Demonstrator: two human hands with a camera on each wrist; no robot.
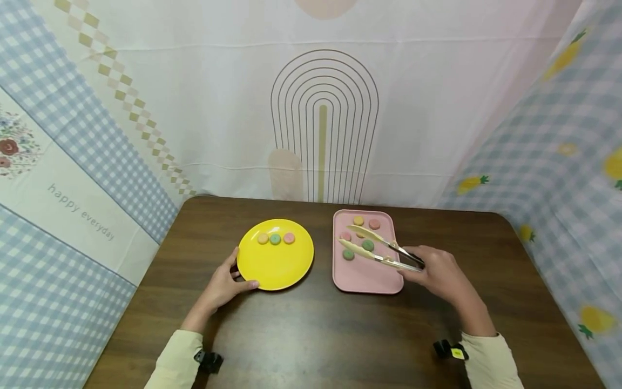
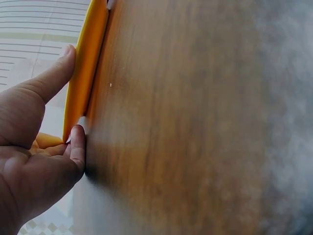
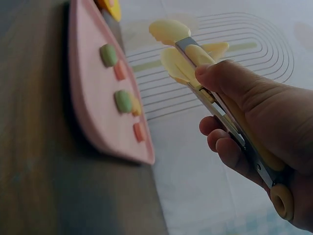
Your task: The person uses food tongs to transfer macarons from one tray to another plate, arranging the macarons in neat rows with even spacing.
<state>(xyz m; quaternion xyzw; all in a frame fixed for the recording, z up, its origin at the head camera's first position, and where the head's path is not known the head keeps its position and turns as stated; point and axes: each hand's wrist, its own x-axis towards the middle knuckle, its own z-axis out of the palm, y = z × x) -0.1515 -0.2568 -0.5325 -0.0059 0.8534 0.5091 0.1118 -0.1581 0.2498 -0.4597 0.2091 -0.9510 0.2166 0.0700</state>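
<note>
At the left, my left hand (image 1: 224,284) holds the rim of a round yellow plate (image 1: 277,267), thumb on the upper edge and fingers at its side and underside. Near the plate's far side, a yellow macaron (image 1: 263,238), a green one (image 1: 275,239) and a pink one (image 1: 289,238) sit in a row. My right hand (image 1: 433,268) grips metal tongs (image 3: 230,117) with pale yellow tips. The tongs' arms are spread, nothing between them, over a pink rectangular tray (image 1: 367,279). On that tray lie several macarons, including a green one (image 3: 123,101) and a pink one (image 3: 139,131).
Plate and tray stand side by side on a dark wooden table (image 1: 291,335), with a strip of wood between them. Behind the table's far edge hangs a white patterned cloth (image 1: 218,108). Blue checked cloth (image 1: 549,178) drapes along the right side.
</note>
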